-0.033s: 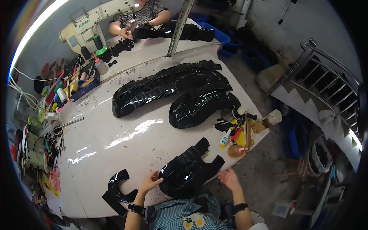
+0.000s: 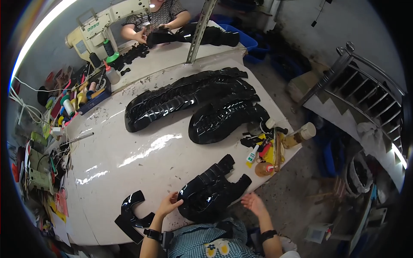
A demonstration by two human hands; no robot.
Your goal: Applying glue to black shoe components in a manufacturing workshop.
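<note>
A stack of glossy black cut pieces [image 2: 211,189] lies at the near edge of the white table [image 2: 129,163]. My left hand [image 2: 170,204] rests with spread fingers against the stack's left edge and does not clasp it. My right hand [image 2: 254,203] hovers open, palm up, just off the table edge to the right of the stack. A single curved black piece [image 2: 131,215] lies flat to the left of my left wrist, which wears a black watch.
Two long piles of shiny black pieces [image 2: 180,96] [image 2: 226,120] lie mid-table. Glue bottles and tools [image 2: 266,146] crowd the right edge. Thread spools [image 2: 81,96] line the left. Another person [image 2: 161,17] works at a sewing machine [image 2: 103,23]. A staircase [image 2: 365,99] stands at the right.
</note>
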